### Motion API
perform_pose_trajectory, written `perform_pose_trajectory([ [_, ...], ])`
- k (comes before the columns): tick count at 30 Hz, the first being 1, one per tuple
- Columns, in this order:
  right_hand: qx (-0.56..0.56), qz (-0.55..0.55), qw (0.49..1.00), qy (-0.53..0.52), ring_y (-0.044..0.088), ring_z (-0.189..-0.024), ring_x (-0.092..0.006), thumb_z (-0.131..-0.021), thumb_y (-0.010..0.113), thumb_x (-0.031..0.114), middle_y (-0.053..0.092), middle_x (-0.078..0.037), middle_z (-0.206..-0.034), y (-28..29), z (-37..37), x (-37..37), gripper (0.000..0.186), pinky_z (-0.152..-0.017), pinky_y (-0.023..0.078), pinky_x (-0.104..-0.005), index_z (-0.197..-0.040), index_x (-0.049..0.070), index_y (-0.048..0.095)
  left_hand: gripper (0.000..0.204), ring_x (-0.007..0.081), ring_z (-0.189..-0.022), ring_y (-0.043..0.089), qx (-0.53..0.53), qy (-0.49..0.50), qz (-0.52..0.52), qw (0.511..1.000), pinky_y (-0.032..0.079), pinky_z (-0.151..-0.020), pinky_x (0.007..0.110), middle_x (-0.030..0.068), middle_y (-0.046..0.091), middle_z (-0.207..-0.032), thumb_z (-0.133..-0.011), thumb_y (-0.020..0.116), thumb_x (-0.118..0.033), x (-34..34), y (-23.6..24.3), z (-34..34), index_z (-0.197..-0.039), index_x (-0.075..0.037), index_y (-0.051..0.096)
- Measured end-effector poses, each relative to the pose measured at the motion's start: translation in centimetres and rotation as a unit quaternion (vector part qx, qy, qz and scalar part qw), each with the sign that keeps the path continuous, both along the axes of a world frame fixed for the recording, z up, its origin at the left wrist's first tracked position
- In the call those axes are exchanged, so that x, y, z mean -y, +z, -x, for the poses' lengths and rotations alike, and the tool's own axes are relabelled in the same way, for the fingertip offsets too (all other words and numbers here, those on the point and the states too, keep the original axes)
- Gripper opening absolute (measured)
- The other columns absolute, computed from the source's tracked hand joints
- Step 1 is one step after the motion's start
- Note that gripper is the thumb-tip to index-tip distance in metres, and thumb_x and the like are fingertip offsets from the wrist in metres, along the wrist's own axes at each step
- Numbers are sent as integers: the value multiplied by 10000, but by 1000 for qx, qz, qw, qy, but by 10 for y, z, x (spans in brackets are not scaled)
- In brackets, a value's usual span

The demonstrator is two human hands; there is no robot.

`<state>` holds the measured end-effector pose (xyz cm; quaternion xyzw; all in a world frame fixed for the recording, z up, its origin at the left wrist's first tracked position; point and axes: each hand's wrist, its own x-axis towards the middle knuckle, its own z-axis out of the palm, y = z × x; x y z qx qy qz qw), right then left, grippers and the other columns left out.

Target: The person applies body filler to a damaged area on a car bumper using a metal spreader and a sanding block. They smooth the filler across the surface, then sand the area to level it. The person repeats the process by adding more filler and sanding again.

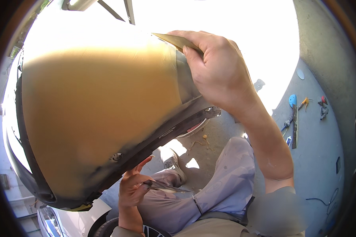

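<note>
In front of me is a large curved car body panel (99, 106), likely a bumper, coated in matte tan with dark trim along its lower edge. My right hand (217, 65) is closed on a folded olive-tan sheet, which looks like sandpaper (180, 42), at the panel's upper right corner. Beside it, a grey bare patch (187, 75) shows at the panel's right end. Below the trim, my left hand (132, 187) pinches a thin flat blade-like tool (168, 187) with a dark end. Its exact kind is not clear.
On the blue-grey floor at right lie a blue round-headed tool (292, 100), a yellow-triggered air gun (305, 102), a long flat strip (295, 126) and small red and grey parts (323, 110). A white car (77, 217) stands lower left. Bright sunlight washes out the top.
</note>
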<state>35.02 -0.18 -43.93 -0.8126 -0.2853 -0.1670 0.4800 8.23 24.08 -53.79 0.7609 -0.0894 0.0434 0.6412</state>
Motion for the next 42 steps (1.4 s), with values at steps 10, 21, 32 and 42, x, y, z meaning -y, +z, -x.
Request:
perform_pose_trajectory([
  [10,71,-8,997,-7,753,-924,-408,-880,590,29,765,-226,-1033,-1,23,-24,409,-856,610,-475,-1234,49,793,233,473,-1570,389,-12,-28,13,999,380,-1184,707,246,356,-1727,-995,752,-220,-2,4,-1,-844,-47,791],
  [21,220,7,975,41,728,-1036,-272,-851,672,204,702,-117,-1093,-69,112,-19,374,-911,641,-508,-1183,117,821,227,472,-1400,563,-30,12,42,999,364,-1173,605,316,471,-1622,-949,781,-213,-1,9,6,-806,-38,771],
  [32,17,-4,1000,2,783,-981,-282,-993,594,-4,800,-181,-1096,-22,-3,18,316,-915,593,-358,-1255,17,770,185,502,-1567,381,-1,-3,53,999,338,-1197,732,272,359,-1717,-948,777,-191,1,4,1,-824,-54,778],
  [42,101,-38,994,-13,754,-889,-284,-783,679,-103,740,-127,-1043,-55,51,-6,497,-825,620,-361,-1221,87,819,320,496,-1562,393,-3,2,45,999,339,-1208,711,285,365,-1708,-966,799,-342,6,7,3,-808,-65,763],
])
